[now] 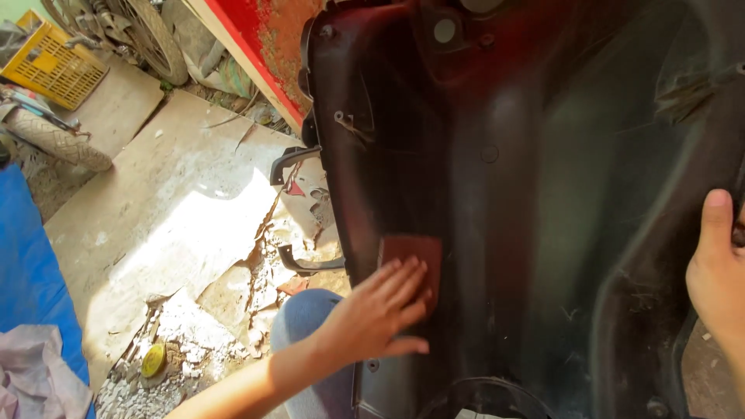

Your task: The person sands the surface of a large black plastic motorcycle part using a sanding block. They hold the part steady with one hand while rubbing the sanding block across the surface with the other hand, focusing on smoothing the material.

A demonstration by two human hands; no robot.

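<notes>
While pressing a reddish sandpaper sheet (413, 260) flat with the left hand (378, 310) near the dark scooter panel's (528, 194) left edge, right hand (718, 271) gripping its right rim, apparently mid-sanding, most surface unscuffed.

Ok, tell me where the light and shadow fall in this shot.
Head view: hard sunlight blows out the concrete floor; the black plastic panel sits in deep shadow with a dull sheen; the left hand on the reddish sandpaper is sunlit, the right hand too.
</notes>
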